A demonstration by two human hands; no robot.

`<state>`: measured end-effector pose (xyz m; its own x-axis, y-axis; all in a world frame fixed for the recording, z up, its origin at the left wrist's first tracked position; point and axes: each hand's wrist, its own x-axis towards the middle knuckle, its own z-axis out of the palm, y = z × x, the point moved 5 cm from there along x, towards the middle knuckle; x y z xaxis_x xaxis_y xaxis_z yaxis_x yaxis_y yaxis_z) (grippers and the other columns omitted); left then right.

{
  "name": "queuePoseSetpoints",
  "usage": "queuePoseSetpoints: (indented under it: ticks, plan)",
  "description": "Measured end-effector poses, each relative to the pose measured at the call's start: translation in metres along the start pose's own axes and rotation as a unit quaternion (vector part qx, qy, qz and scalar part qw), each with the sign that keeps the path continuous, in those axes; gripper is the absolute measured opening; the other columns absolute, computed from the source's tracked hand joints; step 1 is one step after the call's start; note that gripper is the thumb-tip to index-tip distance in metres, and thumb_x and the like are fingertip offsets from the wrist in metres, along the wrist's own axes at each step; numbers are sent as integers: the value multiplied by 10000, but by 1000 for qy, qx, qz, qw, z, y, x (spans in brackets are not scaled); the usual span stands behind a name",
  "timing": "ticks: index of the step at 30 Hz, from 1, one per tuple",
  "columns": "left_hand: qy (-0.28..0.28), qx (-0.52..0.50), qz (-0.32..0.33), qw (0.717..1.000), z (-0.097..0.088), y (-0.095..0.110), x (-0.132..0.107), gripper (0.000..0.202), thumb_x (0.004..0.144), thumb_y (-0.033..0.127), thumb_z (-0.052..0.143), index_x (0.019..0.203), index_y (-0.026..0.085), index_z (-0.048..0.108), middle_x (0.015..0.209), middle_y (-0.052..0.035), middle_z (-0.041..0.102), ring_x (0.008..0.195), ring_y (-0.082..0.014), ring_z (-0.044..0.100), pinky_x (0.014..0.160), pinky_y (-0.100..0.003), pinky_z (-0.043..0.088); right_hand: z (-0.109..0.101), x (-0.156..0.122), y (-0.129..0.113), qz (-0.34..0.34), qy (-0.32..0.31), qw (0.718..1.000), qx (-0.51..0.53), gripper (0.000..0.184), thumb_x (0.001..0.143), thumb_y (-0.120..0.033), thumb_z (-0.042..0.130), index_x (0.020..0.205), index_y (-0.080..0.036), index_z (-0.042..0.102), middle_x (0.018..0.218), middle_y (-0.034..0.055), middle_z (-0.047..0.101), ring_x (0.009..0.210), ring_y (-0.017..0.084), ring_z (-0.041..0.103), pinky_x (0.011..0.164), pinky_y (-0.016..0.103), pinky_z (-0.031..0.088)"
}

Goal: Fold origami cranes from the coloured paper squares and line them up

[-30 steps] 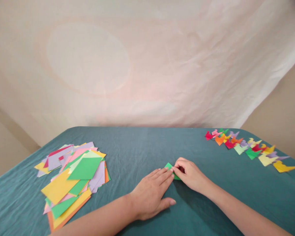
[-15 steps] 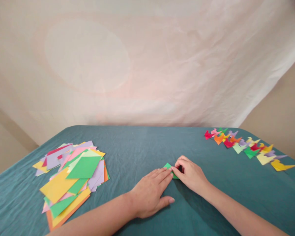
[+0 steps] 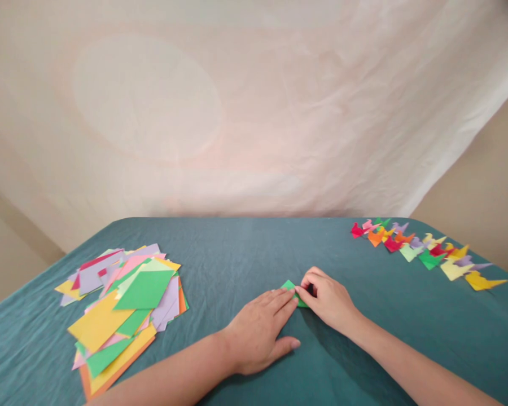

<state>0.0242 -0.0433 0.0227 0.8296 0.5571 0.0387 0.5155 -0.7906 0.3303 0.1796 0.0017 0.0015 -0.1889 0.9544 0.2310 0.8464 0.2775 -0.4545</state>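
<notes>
A small piece of folded green paper (image 3: 288, 285) lies on the cloth in front of me, mostly covered by my fingers. My left hand (image 3: 262, 330) rests flat across it, fingers stretched out and thumb spread toward me. From the right, my right hand (image 3: 327, 296) pinches the paper's edge between thumb and index finger, close to my left fingertips. What the pinched part looks like is hidden behind the fingers.
Loose sheets of coloured paper (image 3: 99, 324) lie in an overlapping heap at the left. Several folded paper birds (image 3: 432, 259) stand in slanting rows at the right. A dark green cloth (image 3: 237, 248) covers the table, and a pale sheet (image 3: 254, 113) hangs behind it.
Both hands and the green paper stay practically where they were. Only the camera's view has shifted slightly.
</notes>
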Motion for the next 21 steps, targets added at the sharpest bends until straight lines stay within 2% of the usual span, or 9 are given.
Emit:
queuePoseSetpoints:
  ticks: [16,21]
  plan:
    - [3,-6,-1,1000,0,-1,0,618,885,462,391,1395,151,232,1451,-106,242,1339,-242,193,1100,-392,191,3,-1,1,5,0,1000,2,178,812,-310,506,675,-201,536,759,-13,532,573,101,507,550,229,371]
    - [1,-11,-1,1000,-1,-1,1,612,883,459,398,1391,154,243,1450,-103,246,1336,-244,204,1099,-390,198,-7,3,4,4,-31,999,18,125,808,-267,511,713,-195,550,777,-3,530,593,108,518,587,243,399]
